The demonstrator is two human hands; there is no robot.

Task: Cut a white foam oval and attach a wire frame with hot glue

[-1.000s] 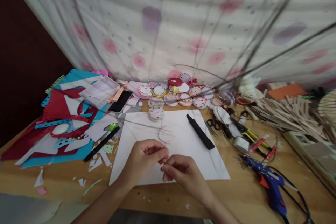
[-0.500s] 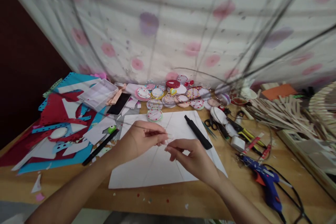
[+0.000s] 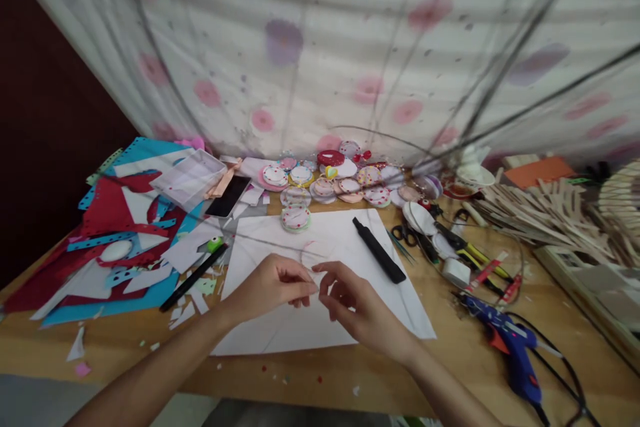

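Observation:
Over the white paper (image 3: 270,337), my left hand (image 3: 273,288) is closed in a pinch, thumb against fingers, on a thin pale loop (image 3: 311,243) like wire or clear thread. The loop's faint curve rises above the fingertips; its exact material is too fine to tell. My right hand (image 3: 363,307) faces it, fingers bent and apart, the index fingertip close to the left fingertips. Whether that fingertip touches the loop I cannot tell. Just beyond my hands, a round dotted paper-disc stack (image 3: 295,218) sits at the paper's back edge. A black marker-like tool (image 3: 379,250) lies on its right side.
Decorated round discs (image 3: 345,187) crowd the back. Left are coloured sheet scraps (image 3: 113,213), a phone (image 3: 228,197) and a black pen (image 3: 194,277). Right are scissors (image 3: 404,235), yellow-black pliers (image 3: 475,257), a blue glue gun (image 3: 517,353) with its cable, and wooden strips (image 3: 540,217).
Both hands have dropped slightly toward me. The right fingers have spread from a pinch, and a curved loop now shows above the fingertips.

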